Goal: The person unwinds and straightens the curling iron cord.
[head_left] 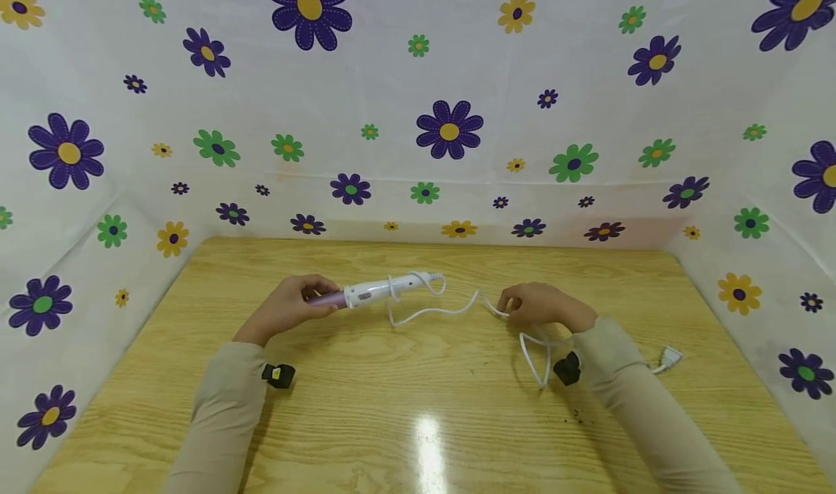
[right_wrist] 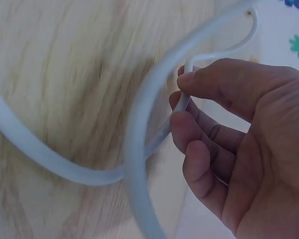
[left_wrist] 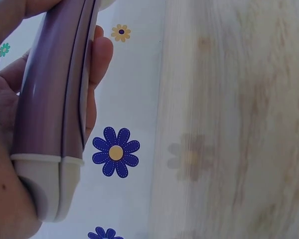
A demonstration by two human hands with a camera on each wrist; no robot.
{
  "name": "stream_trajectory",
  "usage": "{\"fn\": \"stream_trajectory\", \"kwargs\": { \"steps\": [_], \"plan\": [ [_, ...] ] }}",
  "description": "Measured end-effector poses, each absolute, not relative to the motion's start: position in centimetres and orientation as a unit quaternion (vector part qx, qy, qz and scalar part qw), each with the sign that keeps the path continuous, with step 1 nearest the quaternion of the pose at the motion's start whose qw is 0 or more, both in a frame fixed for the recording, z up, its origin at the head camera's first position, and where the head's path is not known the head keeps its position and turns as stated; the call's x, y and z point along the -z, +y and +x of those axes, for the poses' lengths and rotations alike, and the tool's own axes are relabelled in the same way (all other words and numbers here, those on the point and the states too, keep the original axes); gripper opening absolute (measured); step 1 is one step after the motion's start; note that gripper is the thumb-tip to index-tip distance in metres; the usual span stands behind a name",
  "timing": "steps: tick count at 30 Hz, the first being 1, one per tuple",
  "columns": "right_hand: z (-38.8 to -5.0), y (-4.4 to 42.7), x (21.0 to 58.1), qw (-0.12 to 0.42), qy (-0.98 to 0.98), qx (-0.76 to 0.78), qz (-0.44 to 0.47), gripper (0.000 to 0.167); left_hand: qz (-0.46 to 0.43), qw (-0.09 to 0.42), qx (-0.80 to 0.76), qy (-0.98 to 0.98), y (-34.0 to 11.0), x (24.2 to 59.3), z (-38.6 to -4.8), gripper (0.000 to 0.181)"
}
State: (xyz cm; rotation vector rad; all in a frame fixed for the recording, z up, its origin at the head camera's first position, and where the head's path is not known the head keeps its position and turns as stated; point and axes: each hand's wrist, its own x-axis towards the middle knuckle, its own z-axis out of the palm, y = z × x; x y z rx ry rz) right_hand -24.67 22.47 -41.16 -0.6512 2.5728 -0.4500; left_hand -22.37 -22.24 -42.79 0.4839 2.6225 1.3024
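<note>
A hair straightener (head_left: pixel 375 291) with a white handle and purple arms lies across the left-centre of the head view. My left hand (head_left: pixel 297 302) grips its purple end; in the left wrist view the purple body (left_wrist: pixel 52 84) ends in a white tip against the palm. The white power cord (head_left: pixel 434 310) loops around the handle and runs right. Between thumb and fingers my right hand (head_left: pixel 538 303) pinches the cord (right_wrist: pixel 182 102). More of the cord hangs in a loop below that hand, and its plug (head_left: pixel 670 357) lies farther right, past the sleeve.
The wooden table (head_left: pixel 366 421) is bounded at the back and sides by a white flowered sheet (head_left: pixel 385 80). A few dark specks (head_left: pixel 576 416) lie near the right forearm. Black wrist cameras (head_left: pixel 279 376) sit on both wrists.
</note>
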Motion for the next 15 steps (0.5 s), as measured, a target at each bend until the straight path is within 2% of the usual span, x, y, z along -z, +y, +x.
{"fn": "stream_trajectory", "kwargs": {
  "steps": [15],
  "plan": [
    [-25.9, 24.2, 42.9, 0.242, 0.917, 0.253, -0.191, 0.021, 0.166, 0.090, -0.449, 0.873, -22.7, 43.4, -22.3, 0.034]
  ]
}}
